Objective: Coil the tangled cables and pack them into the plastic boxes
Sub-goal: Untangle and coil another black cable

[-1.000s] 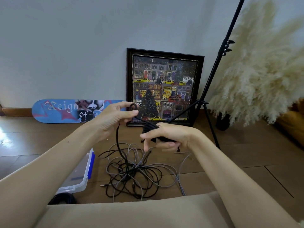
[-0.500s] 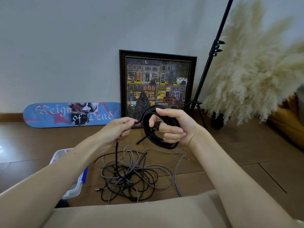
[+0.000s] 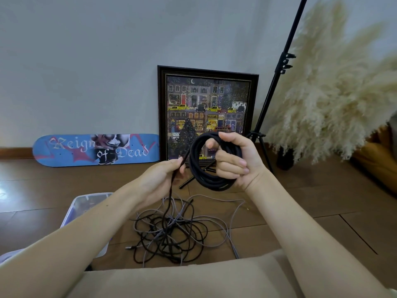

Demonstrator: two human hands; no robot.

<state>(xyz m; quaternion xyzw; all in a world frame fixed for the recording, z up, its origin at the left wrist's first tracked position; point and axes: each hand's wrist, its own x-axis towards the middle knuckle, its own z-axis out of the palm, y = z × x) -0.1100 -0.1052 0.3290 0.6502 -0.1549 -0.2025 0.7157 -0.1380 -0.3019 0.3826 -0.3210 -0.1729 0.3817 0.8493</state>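
At the lower left of the frame we see a clear plastic box (image 3: 86, 203) on the wooden floor (image 3: 311, 207), mostly hidden behind the left forearm. Something dark may lie inside it, but we cannot tell whether that is a packed cable. Above it a blue skateboard deck (image 3: 71, 150) leans along the wall (image 3: 86, 61). Moving toward the centre, the left hand (image 3: 159, 179) pinches a black cable (image 3: 168, 203) between thumb and fingertips. From there the strand runs down into the tangle (image 3: 171, 235) of black and grey cable spread on the floor in the lower middle of the frame. Upward it leads straight into the coil (image 3: 194, 164) just right of centre. The right hand (image 3: 238, 162) has its fingers curled through that coil and grips several neat turns, held up in front of a framed picture (image 3: 206, 100). Further right stand a black light stand (image 3: 277, 82) and a spray of pampas grass (image 3: 335, 93). We judge the task to be early to midway. One black cable is partly wound, with a fair length of it yet to be pulled free of the heap. The grey cable lies uncoiled, and nothing in hand has yet gone into the box. What is left, as we read it, is to finish this coil, pack it, and then repeat the job for the rest of the pile.
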